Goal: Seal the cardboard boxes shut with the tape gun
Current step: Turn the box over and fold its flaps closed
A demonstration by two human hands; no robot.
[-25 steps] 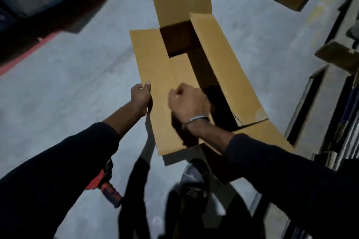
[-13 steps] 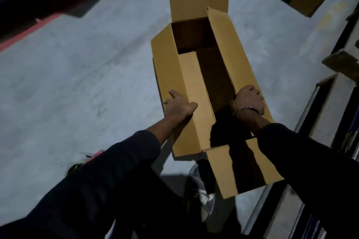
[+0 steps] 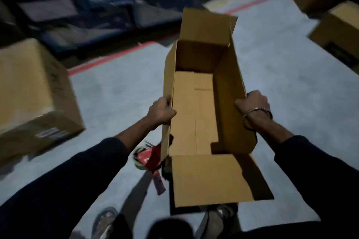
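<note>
An open brown cardboard box [image 3: 194, 114] is held in front of me with its opening facing up and its flaps standing out. My left hand [image 3: 161, 111] grips the left long flap, thumb inside. My right hand [image 3: 252, 105], with a metal bangle at the wrist, grips the right long flap. The near short flap [image 3: 211, 178] hangs toward me. A red tape gun [image 3: 149, 159] lies on the grey floor just left of the box's near corner, partly hidden by it.
A closed cardboard box [image 3: 33, 91] stands on the floor at the left. Two more boxes [image 3: 338, 27] sit at the upper right. A red floor line [image 3: 108, 58] and dark stacked goods run across the back. My feet [image 3: 104, 223] are at the bottom.
The view has swung up and the box is now squared open. Both hands have shifted onto the two long flaps and spread them apart. The tape gun has come into view.
</note>
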